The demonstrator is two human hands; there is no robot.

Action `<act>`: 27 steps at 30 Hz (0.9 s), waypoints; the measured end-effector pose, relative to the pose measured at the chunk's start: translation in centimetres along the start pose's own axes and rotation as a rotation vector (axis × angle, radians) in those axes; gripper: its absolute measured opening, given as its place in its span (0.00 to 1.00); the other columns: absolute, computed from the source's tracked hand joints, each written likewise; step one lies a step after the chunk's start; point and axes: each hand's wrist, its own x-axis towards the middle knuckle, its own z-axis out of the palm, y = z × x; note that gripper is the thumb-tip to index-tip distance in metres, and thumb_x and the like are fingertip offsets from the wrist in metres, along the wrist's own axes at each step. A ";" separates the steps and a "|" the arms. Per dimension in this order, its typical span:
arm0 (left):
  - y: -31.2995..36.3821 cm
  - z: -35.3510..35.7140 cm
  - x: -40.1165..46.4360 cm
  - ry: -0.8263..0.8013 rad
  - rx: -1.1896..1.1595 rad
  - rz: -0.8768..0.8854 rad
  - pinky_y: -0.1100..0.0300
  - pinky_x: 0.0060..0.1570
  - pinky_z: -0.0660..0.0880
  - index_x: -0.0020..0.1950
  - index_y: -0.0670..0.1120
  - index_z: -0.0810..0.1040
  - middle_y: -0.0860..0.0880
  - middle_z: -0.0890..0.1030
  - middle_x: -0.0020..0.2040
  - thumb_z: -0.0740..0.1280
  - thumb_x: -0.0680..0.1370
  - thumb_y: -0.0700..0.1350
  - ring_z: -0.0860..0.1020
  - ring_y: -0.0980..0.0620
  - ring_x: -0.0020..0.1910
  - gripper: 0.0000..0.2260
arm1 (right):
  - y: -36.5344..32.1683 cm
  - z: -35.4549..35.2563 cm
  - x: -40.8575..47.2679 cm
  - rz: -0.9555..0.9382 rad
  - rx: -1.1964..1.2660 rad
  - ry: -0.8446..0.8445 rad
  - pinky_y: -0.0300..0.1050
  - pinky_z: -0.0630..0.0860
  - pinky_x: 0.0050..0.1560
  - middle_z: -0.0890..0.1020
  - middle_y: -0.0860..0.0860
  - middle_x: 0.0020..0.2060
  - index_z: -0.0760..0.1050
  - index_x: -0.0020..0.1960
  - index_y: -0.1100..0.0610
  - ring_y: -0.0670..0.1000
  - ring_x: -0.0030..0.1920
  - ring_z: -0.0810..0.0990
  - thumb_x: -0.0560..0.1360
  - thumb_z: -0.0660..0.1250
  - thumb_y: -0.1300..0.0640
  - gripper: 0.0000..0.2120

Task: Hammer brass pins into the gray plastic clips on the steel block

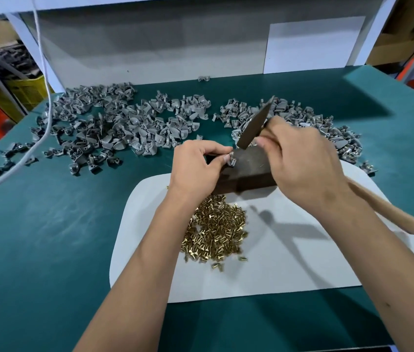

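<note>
Clip [232, 159] pinched in left hand [198, 168] fingertips on block's [248, 171] near-left top edge, at nine o'clock from right hand [302, 163], wrapped tight round hammer [254, 125], head poised at twelve o'clock above clip, long axis tilted toward one.

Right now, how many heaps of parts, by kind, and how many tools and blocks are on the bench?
Heaps of gray clips: 2, the second at the far right
Heaps of brass pins: 1
Hammers, in the right hand: 1
Steel blocks: 1
Clips on the block, pinched by the left hand: 1
Total: 6
</note>
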 end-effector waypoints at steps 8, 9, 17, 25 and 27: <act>-0.1 -0.1 0.1 0.001 -0.014 -0.029 0.57 0.56 0.81 0.49 0.46 0.89 0.53 0.87 0.44 0.76 0.75 0.38 0.84 0.56 0.46 0.05 | -0.5 -0.1 0.1 0.043 -0.018 -0.023 0.54 0.77 0.42 0.85 0.54 0.43 0.74 0.58 0.51 0.64 0.45 0.82 0.83 0.59 0.46 0.11; -0.1 -0.1 0.1 -0.001 -0.010 -0.030 0.57 0.56 0.81 0.49 0.46 0.89 0.52 0.87 0.45 0.76 0.75 0.38 0.84 0.56 0.46 0.05 | -0.7 0.1 0.0 0.043 -0.043 -0.077 0.54 0.77 0.43 0.85 0.54 0.44 0.74 0.58 0.50 0.64 0.45 0.82 0.83 0.58 0.46 0.11; -0.3 0.2 -0.1 -0.032 -0.056 0.024 0.62 0.54 0.78 0.46 0.48 0.87 0.53 0.86 0.44 0.75 0.75 0.37 0.84 0.57 0.47 0.06 | -0.2 -0.4 -0.1 0.103 0.013 -0.078 0.53 0.78 0.43 0.84 0.54 0.42 0.75 0.55 0.51 0.64 0.45 0.81 0.82 0.61 0.46 0.11; -0.8 0.5 -0.1 -0.072 -0.087 -0.034 0.75 0.56 0.69 0.43 0.47 0.86 0.57 0.81 0.43 0.77 0.74 0.36 0.79 0.68 0.54 0.06 | 0.1 -0.6 -0.1 0.112 -0.069 -0.132 0.52 0.72 0.41 0.80 0.54 0.38 0.71 0.47 0.50 0.63 0.42 0.78 0.84 0.57 0.47 0.11; -0.8 0.5 0.0 -0.075 -0.109 -0.073 0.81 0.50 0.66 0.43 0.44 0.87 0.58 0.81 0.42 0.77 0.73 0.36 0.79 0.68 0.53 0.04 | 0.1 -1.0 0.3 0.091 -0.024 -0.001 0.49 0.66 0.38 0.76 0.51 0.33 0.70 0.47 0.49 0.61 0.36 0.74 0.84 0.56 0.47 0.10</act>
